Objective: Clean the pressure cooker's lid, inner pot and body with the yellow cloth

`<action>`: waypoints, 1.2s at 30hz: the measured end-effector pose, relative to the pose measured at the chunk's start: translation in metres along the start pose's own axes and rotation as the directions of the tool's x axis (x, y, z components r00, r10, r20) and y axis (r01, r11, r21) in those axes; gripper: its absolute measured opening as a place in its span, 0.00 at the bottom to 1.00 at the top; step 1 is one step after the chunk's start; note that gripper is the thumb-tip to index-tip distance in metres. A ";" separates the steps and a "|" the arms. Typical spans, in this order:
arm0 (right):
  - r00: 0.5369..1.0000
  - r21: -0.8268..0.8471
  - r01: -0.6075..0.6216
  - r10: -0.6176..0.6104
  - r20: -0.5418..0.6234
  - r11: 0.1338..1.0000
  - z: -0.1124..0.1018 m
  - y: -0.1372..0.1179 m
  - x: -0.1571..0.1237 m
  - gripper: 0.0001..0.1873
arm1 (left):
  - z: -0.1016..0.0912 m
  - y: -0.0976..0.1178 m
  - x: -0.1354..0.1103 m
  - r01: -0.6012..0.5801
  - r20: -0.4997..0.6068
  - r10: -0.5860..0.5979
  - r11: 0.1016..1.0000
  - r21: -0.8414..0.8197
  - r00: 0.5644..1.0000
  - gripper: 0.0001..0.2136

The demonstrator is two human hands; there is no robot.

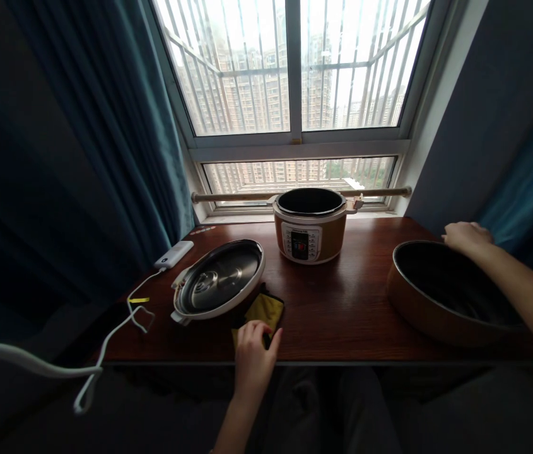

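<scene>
Touching left hand (pixel 254 353), perhaps: yellow cloth (pixel 265 309).

**Around the windowsill desk**

I see a dark reddish-brown wooden table (pixel 337 315) set against a barred white-framed window (pixel 294 75). At its back, centred, stands an orange and cream electric pressure cooker base (pixel 310 230), open on top, control panel facing me. To its left lies the round cooker lid (pixel 219 280), steel underside up. Further left sits a white oblong power bank (pixel 174 254); its white cable (pixel 115 328) runs off the table edge. Teal curtains (pixel 105 126) hang on the left.
</scene>
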State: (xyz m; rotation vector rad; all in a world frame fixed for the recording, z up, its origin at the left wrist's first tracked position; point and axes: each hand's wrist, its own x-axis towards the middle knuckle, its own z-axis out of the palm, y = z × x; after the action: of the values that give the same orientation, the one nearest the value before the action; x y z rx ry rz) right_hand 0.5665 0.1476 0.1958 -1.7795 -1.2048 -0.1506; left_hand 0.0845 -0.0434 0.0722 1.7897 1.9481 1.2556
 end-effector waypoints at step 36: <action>0.224 0.223 -0.954 0.017 0.974 -0.202 0.080 -0.214 -0.446 0.22 | -0.064 -0.088 -0.081 0.663 0.694 -0.284 -0.209 -0.719 0.662 0.13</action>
State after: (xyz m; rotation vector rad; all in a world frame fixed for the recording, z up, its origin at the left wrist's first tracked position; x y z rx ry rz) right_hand 0.1445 -0.0712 0.0386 -0.8186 -0.2696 1.8738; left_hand -0.0007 -0.1343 0.0199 0.2314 0.7421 1.2783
